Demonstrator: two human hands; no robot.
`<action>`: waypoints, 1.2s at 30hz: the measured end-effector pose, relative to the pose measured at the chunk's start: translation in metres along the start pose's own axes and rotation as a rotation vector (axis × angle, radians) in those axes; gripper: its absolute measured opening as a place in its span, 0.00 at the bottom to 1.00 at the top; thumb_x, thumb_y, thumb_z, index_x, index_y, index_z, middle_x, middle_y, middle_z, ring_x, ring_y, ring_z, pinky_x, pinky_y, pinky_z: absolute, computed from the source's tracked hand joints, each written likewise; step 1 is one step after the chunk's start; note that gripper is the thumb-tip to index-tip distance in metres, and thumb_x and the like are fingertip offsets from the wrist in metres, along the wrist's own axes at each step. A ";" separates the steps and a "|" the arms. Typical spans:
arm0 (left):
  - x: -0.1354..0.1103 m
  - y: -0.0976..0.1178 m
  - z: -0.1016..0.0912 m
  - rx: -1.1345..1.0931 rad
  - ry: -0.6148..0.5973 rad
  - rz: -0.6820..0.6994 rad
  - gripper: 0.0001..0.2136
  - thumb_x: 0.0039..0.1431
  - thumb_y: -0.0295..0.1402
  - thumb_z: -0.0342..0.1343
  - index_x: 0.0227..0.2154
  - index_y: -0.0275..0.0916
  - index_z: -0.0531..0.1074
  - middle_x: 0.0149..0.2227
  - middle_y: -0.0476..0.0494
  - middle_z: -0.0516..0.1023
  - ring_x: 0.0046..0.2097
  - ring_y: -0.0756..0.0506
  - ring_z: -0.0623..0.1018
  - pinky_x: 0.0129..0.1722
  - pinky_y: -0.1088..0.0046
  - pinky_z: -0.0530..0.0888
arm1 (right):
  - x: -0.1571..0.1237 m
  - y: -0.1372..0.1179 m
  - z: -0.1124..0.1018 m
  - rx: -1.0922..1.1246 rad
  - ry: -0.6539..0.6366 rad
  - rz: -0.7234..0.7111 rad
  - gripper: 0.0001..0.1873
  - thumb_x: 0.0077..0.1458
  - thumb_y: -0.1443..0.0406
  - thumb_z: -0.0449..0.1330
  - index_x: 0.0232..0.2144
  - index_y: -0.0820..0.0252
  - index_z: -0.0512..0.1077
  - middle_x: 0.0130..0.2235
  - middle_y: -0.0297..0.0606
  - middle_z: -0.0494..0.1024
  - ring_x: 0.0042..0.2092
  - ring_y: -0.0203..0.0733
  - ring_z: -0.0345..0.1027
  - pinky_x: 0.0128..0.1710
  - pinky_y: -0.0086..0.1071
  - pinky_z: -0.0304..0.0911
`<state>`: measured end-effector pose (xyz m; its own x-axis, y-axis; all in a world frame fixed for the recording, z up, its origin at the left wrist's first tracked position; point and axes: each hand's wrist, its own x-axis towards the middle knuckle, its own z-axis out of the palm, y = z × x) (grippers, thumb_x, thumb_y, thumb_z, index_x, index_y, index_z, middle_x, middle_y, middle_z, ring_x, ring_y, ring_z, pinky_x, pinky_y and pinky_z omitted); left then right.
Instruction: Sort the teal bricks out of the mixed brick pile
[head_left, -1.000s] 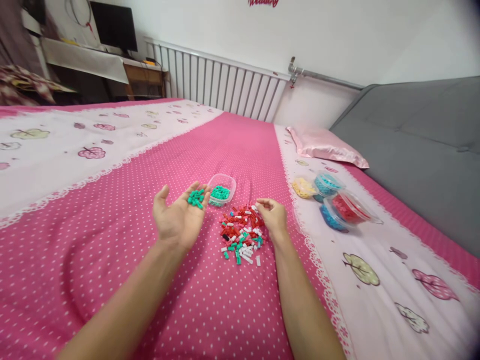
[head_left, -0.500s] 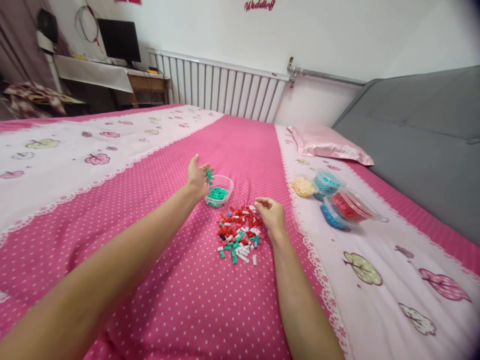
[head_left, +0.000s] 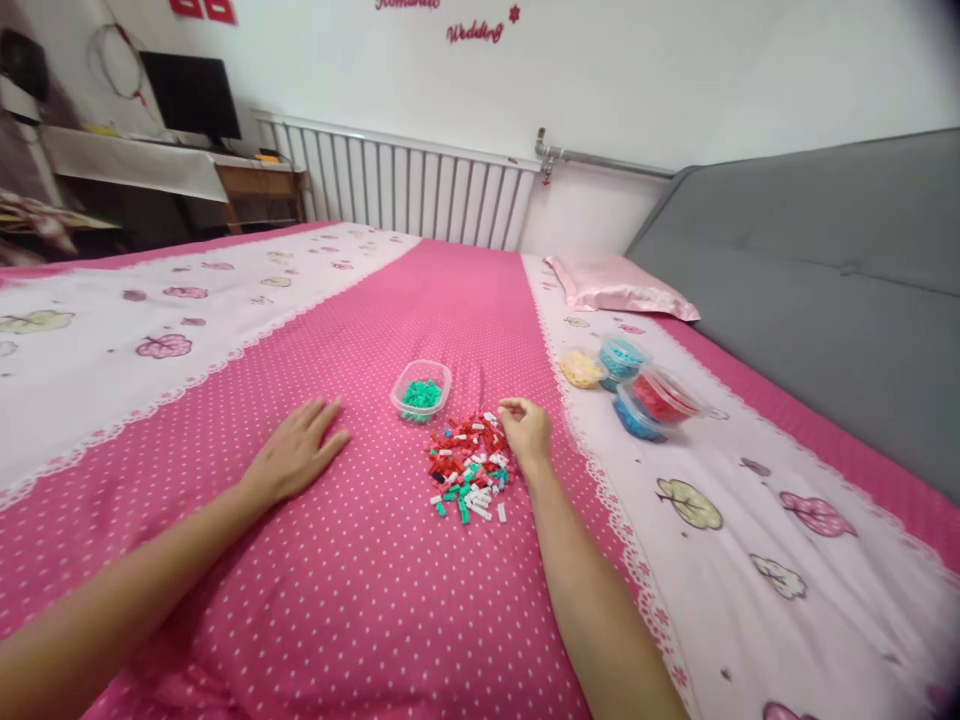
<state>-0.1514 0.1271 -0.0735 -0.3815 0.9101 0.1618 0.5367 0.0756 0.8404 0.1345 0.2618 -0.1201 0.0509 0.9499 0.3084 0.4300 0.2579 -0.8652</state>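
Note:
My left hand lies flat on the pink dotted bedspread, fingers spread and holding nothing. To its right stands a clear plastic container with small green building pieces inside. Nearer to me is a loose pile of small pieces, mostly red, white and green. My right hand rests at the pile's right edge with its fingers curled together at the tips. Whatever they may pinch is too small to make out.
On the right, several lidded tubs hold yellow pieces, teal pieces, red pieces and blue pieces. Behind them lies a pink pillow near the grey headboard. A radiator lines the far wall.
My left hand has let green pieces fall into the clear container and moved left, down onto the bedspread. My right hand stays beside the pile. The view has turned slightly right.

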 end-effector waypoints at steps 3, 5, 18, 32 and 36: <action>-0.010 -0.042 -0.008 0.634 -0.081 0.116 0.35 0.54 0.51 0.45 0.58 0.28 0.61 0.64 0.29 0.56 0.66 0.33 0.53 0.64 0.55 0.45 | -0.004 -0.002 -0.002 -0.111 0.052 -0.007 0.13 0.49 0.64 0.54 0.35 0.61 0.76 0.34 0.39 0.80 0.33 0.40 0.71 0.39 0.33 0.64; -0.008 -0.056 -0.008 0.861 -0.103 0.174 0.36 0.57 0.51 0.38 0.61 0.28 0.57 0.64 0.28 0.56 0.65 0.33 0.54 0.63 0.55 0.48 | -0.009 -0.001 -0.004 -0.178 0.073 -0.029 0.14 0.50 0.65 0.53 0.37 0.61 0.75 0.37 0.41 0.79 0.36 0.41 0.70 0.41 0.34 0.63; -0.025 -0.044 -0.007 0.913 -0.116 0.141 0.33 0.62 0.49 0.33 0.63 0.31 0.53 0.64 0.28 0.55 0.65 0.34 0.54 0.61 0.52 0.53 | -0.101 0.043 -0.079 -0.860 0.006 -0.065 0.29 0.61 0.55 0.45 0.58 0.67 0.63 0.59 0.54 0.64 0.60 0.54 0.55 0.59 0.46 0.47; -0.081 -0.032 -0.015 0.881 -0.107 0.159 0.34 0.62 0.49 0.32 0.62 0.29 0.54 0.64 0.29 0.55 0.66 0.34 0.54 0.62 0.54 0.51 | -0.172 0.043 -0.126 -0.893 0.056 -0.141 0.26 0.62 0.57 0.43 0.55 0.63 0.67 0.56 0.48 0.69 0.57 0.49 0.59 0.59 0.42 0.52; -0.085 -0.030 -0.015 0.882 -0.104 0.171 0.34 0.62 0.49 0.32 0.62 0.28 0.54 0.64 0.27 0.56 0.65 0.34 0.54 0.62 0.54 0.51 | -0.172 0.040 -0.126 -0.781 0.139 -0.137 0.25 0.60 0.60 0.44 0.50 0.67 0.71 0.52 0.48 0.73 0.54 0.47 0.63 0.57 0.40 0.54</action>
<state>-0.1464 0.0414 -0.1046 -0.1970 0.9665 0.1643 0.9781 0.1822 0.1008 0.2566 0.0871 -0.1581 0.0418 0.8747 0.4828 0.9442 0.1234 -0.3053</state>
